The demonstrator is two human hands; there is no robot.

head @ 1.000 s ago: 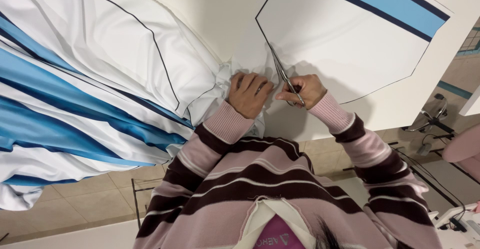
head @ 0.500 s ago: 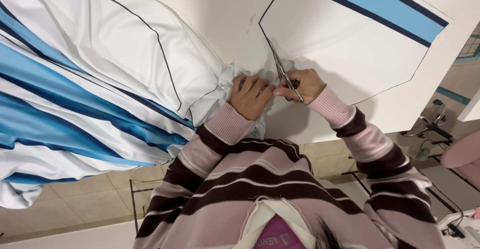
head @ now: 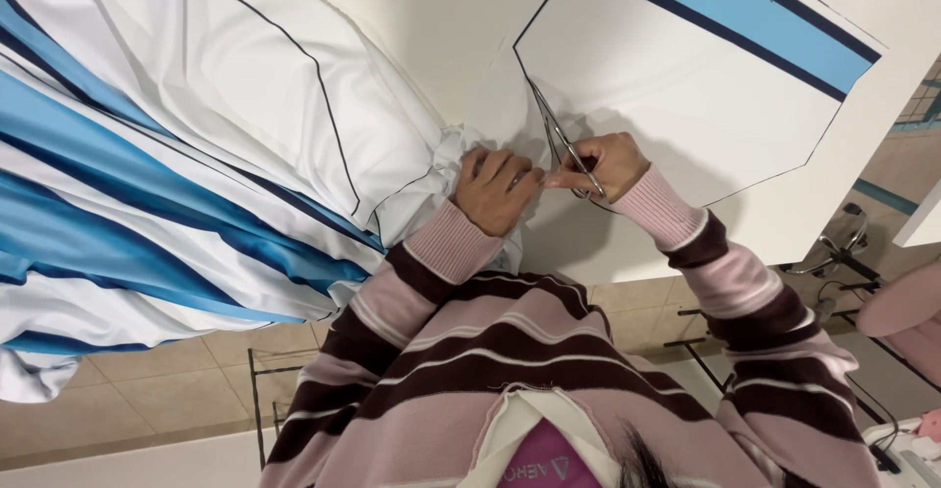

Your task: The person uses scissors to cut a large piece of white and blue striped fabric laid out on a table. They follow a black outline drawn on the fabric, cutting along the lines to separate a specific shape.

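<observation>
Two hands busy: right hand (head: 610, 163) grips scissors (head: 559, 135) (blades along dark line), left hand (head: 498, 188) pinches white fabric (head: 686, 86).

two hands (head: 498, 189), one scissors (head: 561, 140), one table (head: 431, 18)

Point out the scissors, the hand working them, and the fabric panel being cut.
scissors (head: 551, 127), head view, on the blades above the fingers.
right hand (head: 610, 163), head view, on the back of the hand.
white fabric panel (head: 686, 96), head view, on the plain white area below the blue stripe.
</observation>
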